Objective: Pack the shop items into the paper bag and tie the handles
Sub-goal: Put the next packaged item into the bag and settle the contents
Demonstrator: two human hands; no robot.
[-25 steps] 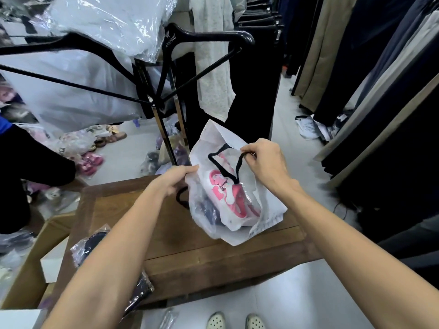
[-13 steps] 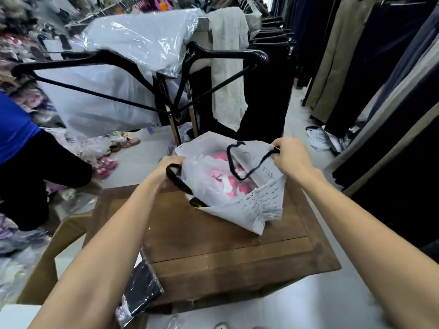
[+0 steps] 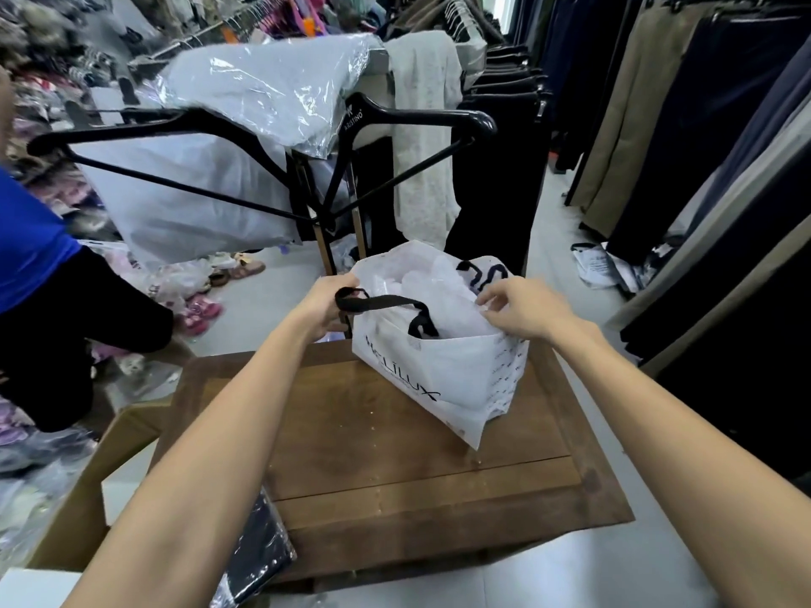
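Observation:
A white paper bag [image 3: 443,379] with black lettering stands upright at the far edge of a brown wooden table [image 3: 395,467]. Plastic-wrapped items [image 3: 421,285] fill its open top. My left hand [image 3: 327,307] grips the near black handle [image 3: 377,302] at the bag's left rim. My right hand [image 3: 522,307] rests on the right rim with fingers spread over the plastic inside. The far black handle [image 3: 482,272] curls loose at the back rim.
A dark plastic-wrapped item [image 3: 254,550] lies at the table's near left corner under my left arm. Black hangers [image 3: 408,120] on a stand rise just behind the bag. Clothes racks [image 3: 702,147] line the right. A person in blue [image 3: 30,256] sits at left.
The bag has gone from lying tilted to standing upright, with its printed side facing me. My right hand let go of the handle and moved onto the bag's opening.

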